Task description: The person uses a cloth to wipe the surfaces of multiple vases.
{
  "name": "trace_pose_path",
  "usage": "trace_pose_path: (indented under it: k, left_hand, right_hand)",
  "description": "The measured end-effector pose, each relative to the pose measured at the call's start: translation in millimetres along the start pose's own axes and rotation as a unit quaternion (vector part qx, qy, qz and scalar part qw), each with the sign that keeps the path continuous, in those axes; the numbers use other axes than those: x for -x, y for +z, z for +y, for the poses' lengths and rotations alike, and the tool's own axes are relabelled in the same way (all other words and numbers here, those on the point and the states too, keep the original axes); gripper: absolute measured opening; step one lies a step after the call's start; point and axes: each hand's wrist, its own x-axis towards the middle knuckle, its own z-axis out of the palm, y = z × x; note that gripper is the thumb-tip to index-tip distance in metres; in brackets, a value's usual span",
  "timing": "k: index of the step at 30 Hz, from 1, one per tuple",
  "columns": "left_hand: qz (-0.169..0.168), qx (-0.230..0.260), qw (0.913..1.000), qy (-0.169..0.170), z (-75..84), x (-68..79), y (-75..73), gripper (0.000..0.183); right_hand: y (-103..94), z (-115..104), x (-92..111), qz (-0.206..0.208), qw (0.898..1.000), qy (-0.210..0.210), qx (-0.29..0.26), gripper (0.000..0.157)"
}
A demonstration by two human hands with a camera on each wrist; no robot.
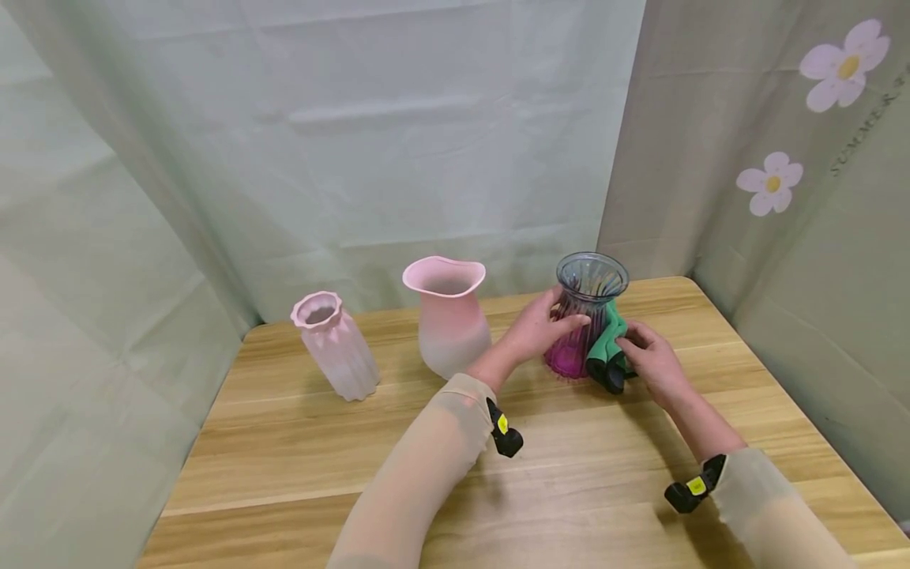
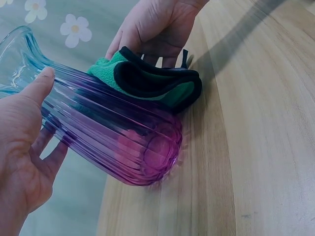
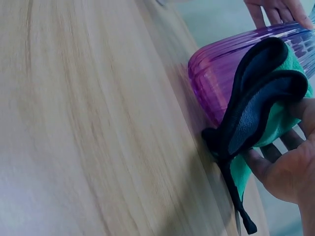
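Note:
A ribbed glass vase, bluish at its flared rim and magenta at the base, stands at the table's back right. My left hand grips it just below the rim, thumb on the near side and fingers round the far side. In my right hand is a folded green cloth with black edging, held against the vase's right side. The left wrist view shows the cloth along the glass. Its dark inner face and a black loop show in the right wrist view, with my right fingers around its folds.
A pink and white vase with a wavy rim stands left of the glass one. Farther left is a smaller pale pink pleated vase. Curtains hang close behind the wooden table and at its sides.

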Motion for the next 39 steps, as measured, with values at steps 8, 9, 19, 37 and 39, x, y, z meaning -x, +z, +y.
trace_pose_path:
  k: [8,9,19,37,39]
  left_hand:
    - [-0.002,0.003,1.0000,-0.001,0.8,0.9,-0.4,0.069]
    - [-0.002,0.003,1.0000,-0.001,0.8,0.9,-0.4,0.069]
    - [-0.001,-0.001,1.0000,-0.003,1.1,1.5,-1.1,0.069]
    - [0.000,-0.020,0.9997,-0.010,1.8,1.5,-0.8,0.069]
    - [-0.001,-0.022,0.9997,-0.012,1.5,1.6,-1.5,0.071]
  right_hand:
    - [0.0,-14,-4,0.029,0.999,0.026,-0.016,0.014]
    - [0.2,-18,-5,0.028,0.999,0.023,-0.018,0.012]
    - [2.1,-46,-9,0.012,0.997,-0.016,-0.078,0.013]
    - [-10.8,-70,-11,-0.039,0.955,-0.051,-0.289,0.015]
    - [-10.9,-69,-11,-0.044,0.955,-0.051,-0.289,0.016]
